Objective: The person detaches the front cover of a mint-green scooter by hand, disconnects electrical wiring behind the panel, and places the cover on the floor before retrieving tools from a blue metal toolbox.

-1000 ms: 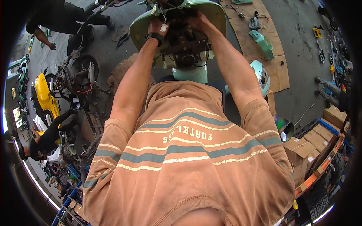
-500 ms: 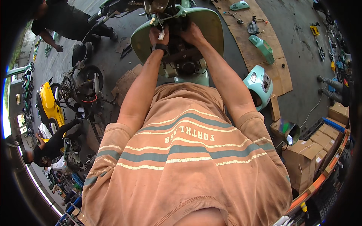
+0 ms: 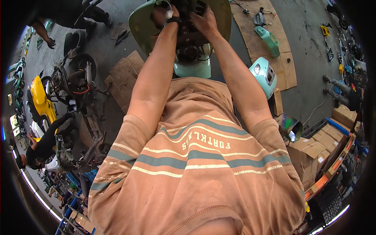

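A mint-green scooter leg shield (image 3: 141,29) stands at the top of the view, with dark frame parts and wiring between its sides. My left hand (image 3: 159,16), below a dark wristband, reaches into the shaded hollow; its fingers are mostly hidden. A white plug connector (image 3: 169,14) on a pale wire hangs in front of that wrist. My right hand (image 3: 205,21) is beside the dark central parts, fingers apart and slightly bent, with nothing visible in them. Nearer to me are the dark mechanical parts (image 3: 188,52) and a mint-green lower panel (image 3: 192,70).
Cardboard sheeting (image 3: 288,70) at right bears a green trim piece (image 3: 268,41). A mint-green headlight cowl (image 3: 263,76) sits beside it, near cardboard boxes (image 3: 305,156). A stripped motorcycle (image 3: 80,78) and a yellow one (image 3: 41,100) stand left. Other people are at both sides.
The view has shifted, so the scooter sits higher in the picture. My right hand's fingers, earlier hidden among the dark parts, now show spread. My left hand stays inside the shield.
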The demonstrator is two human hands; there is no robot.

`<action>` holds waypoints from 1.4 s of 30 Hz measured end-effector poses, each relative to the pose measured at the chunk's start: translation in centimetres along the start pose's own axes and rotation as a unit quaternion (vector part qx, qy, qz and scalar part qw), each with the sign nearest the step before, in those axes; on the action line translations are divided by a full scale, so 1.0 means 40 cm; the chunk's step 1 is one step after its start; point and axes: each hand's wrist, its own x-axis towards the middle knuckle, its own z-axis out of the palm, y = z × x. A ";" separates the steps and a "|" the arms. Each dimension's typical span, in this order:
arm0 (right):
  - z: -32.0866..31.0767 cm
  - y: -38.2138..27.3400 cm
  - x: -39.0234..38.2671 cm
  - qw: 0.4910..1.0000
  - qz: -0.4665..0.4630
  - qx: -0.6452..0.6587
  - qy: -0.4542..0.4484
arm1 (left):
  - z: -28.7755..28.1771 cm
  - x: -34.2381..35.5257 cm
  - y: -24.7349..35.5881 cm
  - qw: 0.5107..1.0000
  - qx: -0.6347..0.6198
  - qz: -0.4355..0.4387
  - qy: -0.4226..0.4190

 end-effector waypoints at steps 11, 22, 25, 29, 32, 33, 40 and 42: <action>-0.119 0.023 -0.136 0.996 0.060 -0.064 -0.021 | 0.032 0.037 -0.050 0.999 0.033 0.001 -0.035; -0.045 0.005 -0.080 0.996 0.037 -0.081 -0.003 | -0.015 -0.001 -0.038 0.926 -0.326 -0.095 -0.165; 0.030 -0.038 -0.052 0.999 -0.023 -0.029 0.020 | 0.028 0.123 -0.209 0.988 0.014 0.102 -0.117; 0.068 -0.073 -0.037 0.998 -0.025 0.033 0.038 | 0.070 0.158 -0.267 0.991 0.077 0.062 0.086; 0.002 -0.012 -0.002 0.997 -0.036 -0.016 0.065 | 0.086 0.028 -0.100 1.000 -0.008 0.005 0.029; 0.008 -0.010 0.006 0.997 -0.048 -0.004 0.065 | 0.060 0.040 -0.084 0.999 -0.011 0.019 0.030; 0.041 -0.005 0.015 0.991 -0.121 -0.003 0.061 | 0.009 0.061 -0.010 0.994 -0.060 0.075 -0.058; 0.057 -0.025 0.016 0.983 -0.157 -0.034 0.090 | -0.019 0.067 0.012 0.988 -0.083 0.082 -0.100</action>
